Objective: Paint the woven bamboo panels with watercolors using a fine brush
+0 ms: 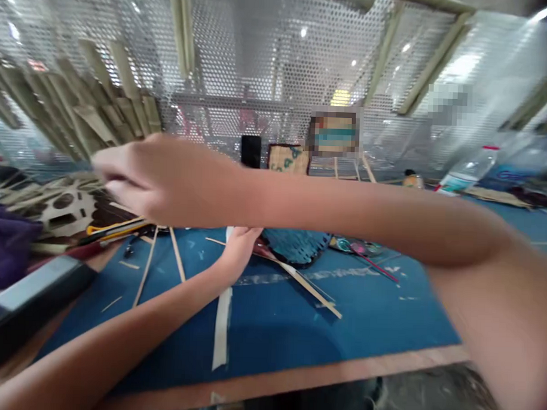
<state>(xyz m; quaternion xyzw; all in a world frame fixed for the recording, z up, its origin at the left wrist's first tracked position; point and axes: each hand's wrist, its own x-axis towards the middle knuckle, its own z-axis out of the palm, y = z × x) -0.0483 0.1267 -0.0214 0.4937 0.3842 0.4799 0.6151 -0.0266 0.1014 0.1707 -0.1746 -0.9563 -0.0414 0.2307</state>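
Observation:
My right arm reaches across from the right, and my right hand [142, 179] is closed in the air at the left, above the tools and strips. Whatever it holds, if anything, is hidden and smeared by motion. Lower down, my left hand [241, 252] grips the near-left edge of a blue woven panel [299, 246] with a dark rim, partly covered by my right forearm. A pale bamboo strip [315, 290] sticks out from beside that hand toward the front right. Under my left wrist runs a piece of whitish tape [222, 329] on the blue table [269, 324].
At the left lie a yellow cutter [115, 226], a cut-out disc [69, 211], a dark box-like object [32, 307] and purple cloth [7, 243]. Bamboo pieces [79, 102] lean behind. A phone [251, 150], a lettered woven panel [284, 159] and a bottle [472, 171] stand along the back.

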